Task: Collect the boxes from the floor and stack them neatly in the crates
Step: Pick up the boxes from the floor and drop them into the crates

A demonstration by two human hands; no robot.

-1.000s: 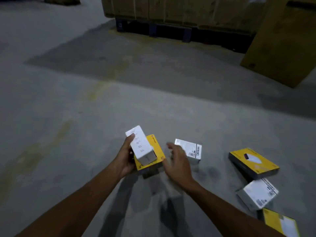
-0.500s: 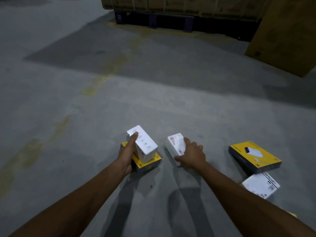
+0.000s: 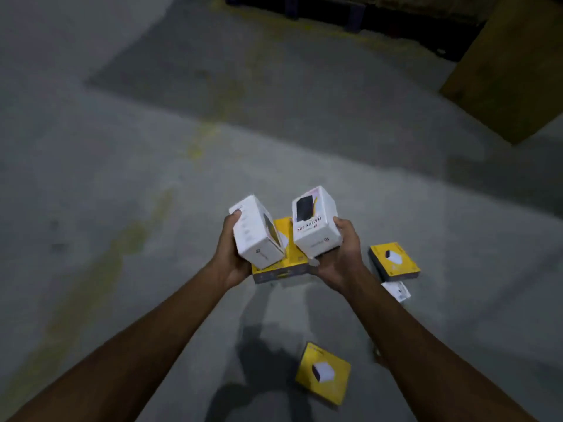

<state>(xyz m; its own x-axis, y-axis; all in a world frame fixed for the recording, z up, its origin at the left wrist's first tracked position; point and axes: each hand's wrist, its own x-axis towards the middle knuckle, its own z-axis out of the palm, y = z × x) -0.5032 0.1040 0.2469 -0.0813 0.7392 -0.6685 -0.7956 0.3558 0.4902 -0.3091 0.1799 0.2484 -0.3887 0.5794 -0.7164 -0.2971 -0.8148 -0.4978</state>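
My left hand (image 3: 230, 254) grips a white box (image 3: 256, 233) together with a flat yellow box (image 3: 281, 266) underneath it, both lifted off the floor. My right hand (image 3: 341, 257) holds a second white box (image 3: 315, 222) with a dark picture on its top, close beside the first. On the floor lie a yellow box (image 3: 394, 261) to the right, a small white box (image 3: 397, 290) just below it, and another yellow box (image 3: 323, 373) between my forearms. No crate is in view.
Grey concrete floor (image 3: 122, 178) with faded yellow paint marks stretches all around. A large brown cardboard box (image 3: 511, 71) stands at the upper right. A dark pallet base (image 3: 350, 13) runs along the top edge.
My right hand has picked the white box up off the floor and brought it beside the boxes in my left hand. Both hands have risen; the view tilted downward.
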